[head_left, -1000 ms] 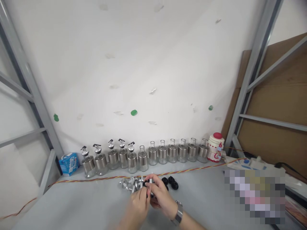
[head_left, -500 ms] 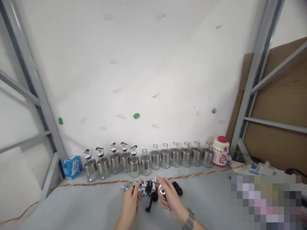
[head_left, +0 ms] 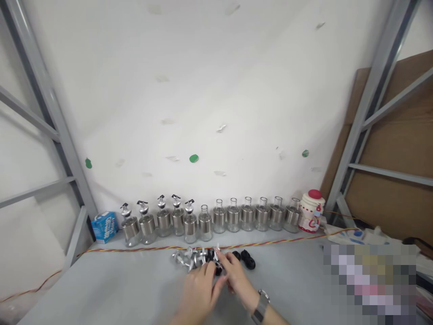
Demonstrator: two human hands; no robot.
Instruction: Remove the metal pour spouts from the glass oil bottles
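Note:
My right hand (head_left: 236, 274), with a wristwatch (head_left: 261, 308), is closed around a silver pourer top that is mostly hidden by the fingers. Close against it on the left, my left hand (head_left: 199, 285) is blurred, its fingers bent over a black part (head_left: 218, 271) and its thumb apart. What the left fingers grip is hidden. Just beyond both hands lies a loose pile of silver pourer tops (head_left: 189, 259). Several round black stoppers (head_left: 249, 262) rest to the right of the pile.
Along the wall stands a row of glass bottles with metal sleeves; those on the left wear pourer tops (head_left: 143, 206), while the rest (head_left: 247, 219) have bare necks. A blue carton (head_left: 105, 227) and a red-lidded jar (head_left: 311, 212) flank the row. A twisted cord (head_left: 152, 248) crosses the table.
My left hand has moved right, up to my right hand, over the black lever part that lay between them. The view has shifted slightly.

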